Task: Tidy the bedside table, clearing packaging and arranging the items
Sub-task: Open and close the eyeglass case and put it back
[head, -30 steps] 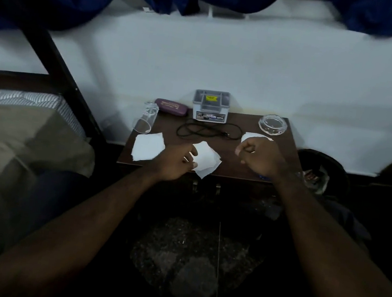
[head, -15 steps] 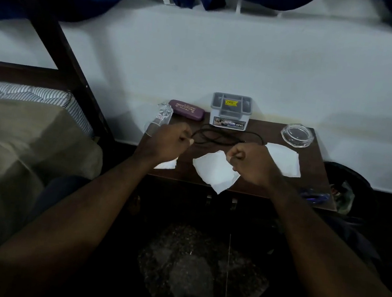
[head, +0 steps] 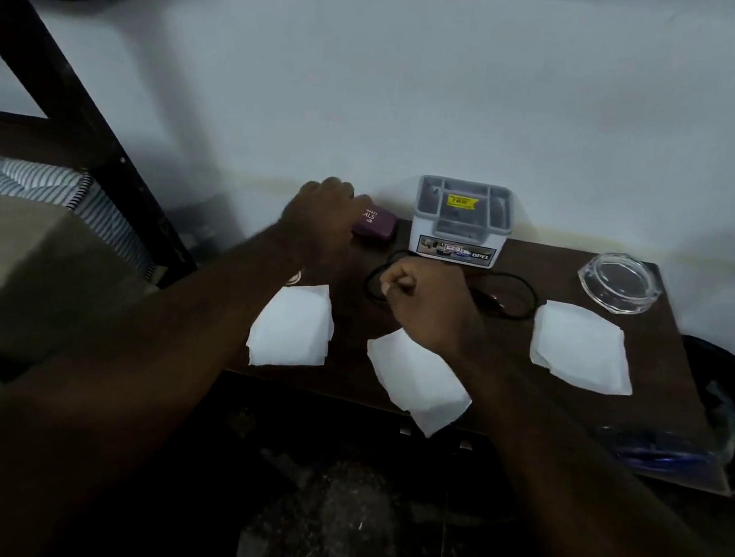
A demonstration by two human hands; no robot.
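Reaching to the desk's (head: 356, 277) back, left hand (head: 322, 217) covers the purple case (head: 377, 224) (grip unclear); right hand (head: 428, 299) fisted over the black cable (head: 516, 296)

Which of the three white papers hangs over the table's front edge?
The middle paper, under the right wrist; its corner overhangs the edge. The other two lie fully on the table.

The table (head: 652, 355) is showing dark brown, with three white paper squares (head: 581, 348) lying pale against it. A purple case (head: 376, 226) is carrying white lettering. The grey box (head: 460, 220) is wearing a yellow sticker, a black cable (head: 514, 296) is looping nearby, and the mattress (head: 16, 182) is showing blue-and-white stripes.
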